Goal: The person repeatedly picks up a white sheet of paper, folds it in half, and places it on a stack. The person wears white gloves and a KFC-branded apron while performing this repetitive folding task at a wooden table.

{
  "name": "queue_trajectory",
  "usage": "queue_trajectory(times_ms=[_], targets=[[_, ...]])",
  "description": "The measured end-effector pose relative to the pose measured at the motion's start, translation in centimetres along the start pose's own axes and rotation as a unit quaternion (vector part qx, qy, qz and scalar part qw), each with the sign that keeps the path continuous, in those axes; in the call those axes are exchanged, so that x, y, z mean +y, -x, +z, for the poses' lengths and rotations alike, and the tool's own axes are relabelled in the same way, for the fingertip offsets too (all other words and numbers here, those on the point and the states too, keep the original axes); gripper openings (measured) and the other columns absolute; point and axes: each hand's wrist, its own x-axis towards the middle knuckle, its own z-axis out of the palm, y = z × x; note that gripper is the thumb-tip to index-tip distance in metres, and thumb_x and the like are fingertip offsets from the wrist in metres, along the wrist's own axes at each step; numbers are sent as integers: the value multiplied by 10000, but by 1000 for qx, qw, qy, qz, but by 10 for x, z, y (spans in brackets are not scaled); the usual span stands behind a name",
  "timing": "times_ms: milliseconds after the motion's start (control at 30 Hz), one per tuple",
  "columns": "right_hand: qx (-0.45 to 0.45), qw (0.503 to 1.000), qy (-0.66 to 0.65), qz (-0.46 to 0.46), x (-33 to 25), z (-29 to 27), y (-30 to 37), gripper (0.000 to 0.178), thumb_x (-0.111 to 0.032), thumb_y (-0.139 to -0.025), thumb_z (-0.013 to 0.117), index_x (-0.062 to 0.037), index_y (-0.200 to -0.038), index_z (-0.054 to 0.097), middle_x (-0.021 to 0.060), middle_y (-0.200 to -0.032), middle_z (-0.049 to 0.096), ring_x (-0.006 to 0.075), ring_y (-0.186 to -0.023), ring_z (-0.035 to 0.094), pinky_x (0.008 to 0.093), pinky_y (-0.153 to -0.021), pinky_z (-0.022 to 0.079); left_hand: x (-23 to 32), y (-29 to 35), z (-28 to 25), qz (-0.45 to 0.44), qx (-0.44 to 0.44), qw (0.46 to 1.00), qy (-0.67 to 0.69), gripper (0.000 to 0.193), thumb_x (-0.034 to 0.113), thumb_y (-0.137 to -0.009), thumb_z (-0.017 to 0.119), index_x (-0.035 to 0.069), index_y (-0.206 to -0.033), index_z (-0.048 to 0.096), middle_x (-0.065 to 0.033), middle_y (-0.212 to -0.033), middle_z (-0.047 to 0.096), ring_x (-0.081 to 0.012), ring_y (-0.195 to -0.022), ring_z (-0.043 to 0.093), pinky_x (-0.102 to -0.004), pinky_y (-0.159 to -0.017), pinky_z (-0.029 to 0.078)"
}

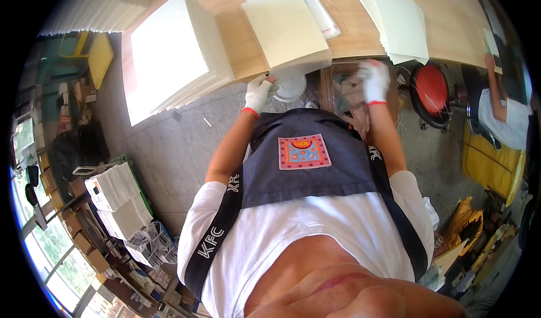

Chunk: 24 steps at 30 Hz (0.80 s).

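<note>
My left hand (258,93), in a white glove with a red cuff, is at the table's near edge. It sits by the near left corner of a stack of cream sheets (288,30), its fingers curled together; whether a sheet edge is between them is hidden. My right hand (374,81), gloved the same way, is smeared by motion just off the table edge, above an open box (348,95) with crumpled material in it. Beyond that hand lies a fanned pile of white sheets (396,26). Left of the cream stack stands a tall stack of white sheets (169,53).
A printed sheet in clear wrap (321,10) lies partly under the cream stack. A round stool with a red seat (431,89) stands at the right, and another person (504,112) sits beyond it. Shelves and a crate of paper (121,197) are at the left.
</note>
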Motion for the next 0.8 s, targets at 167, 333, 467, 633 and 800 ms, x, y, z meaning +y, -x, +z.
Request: queue_trajectory(times_ms=[167, 333, 467, 633, 800], targets=[[-107, 792, 600, -11, 42, -145, -13, 251, -183, -770, 510, -43, -976, 539, 195, -878, 612, 314, -781, 603, 413, -677, 481, 17, 13, 2, 306, 130, 824, -458, 176, 121, -710, 639, 134, -879, 592, -63, -909, 608, -305, -881, 577, -402, -690, 465], [-226, 693, 652, -207, -33, 9, 17, 313, -277, -713, 627, -104, -942, 505, 99, -924, 602, 275, -886, 573, 420, -756, 445, 29, 4, 6, 565, 124, 608, -544, 216, 83, -618, 637, 141, -813, 563, -13, -1049, 565, -248, -951, 545, -375, -717, 462], [-266, 544, 563, -562, -36, 80, 1, 286, -211, -651, 662, -132, -890, 526, 14, -910, 587, 222, -950, 547, 387, -760, 434, 39, 0, 11, 567, 63, 629, -528, 199, 79, -602, 655, 112, -768, 550, -13, -971, 589, -239, -912, 550, -361, -719, 463], [-318, 591, 596, -440, -8, 71, -14, 195, -213, -654, 670, -106, -737, 530, 21, -813, 589, 223, -837, 573, 372, -677, 448, 19, 7, -4, 498, 103, 713, -482, 178, 125, -675, 678, 101, -717, 507, -41, -732, 586, -234, -716, 574, -335, -625, 467], [-219, 828, 490, -161, 1, 85, 16, 230, -233, -732, 643, -51, -747, 504, 88, -739, 612, 284, -676, 594, 356, -612, 458, -15, 12, -3, 286, 185, 920, -194, 214, 111, -783, 645, 63, -720, 445, -42, -604, 506, -125, -542, 458, -264, -500, 382]])
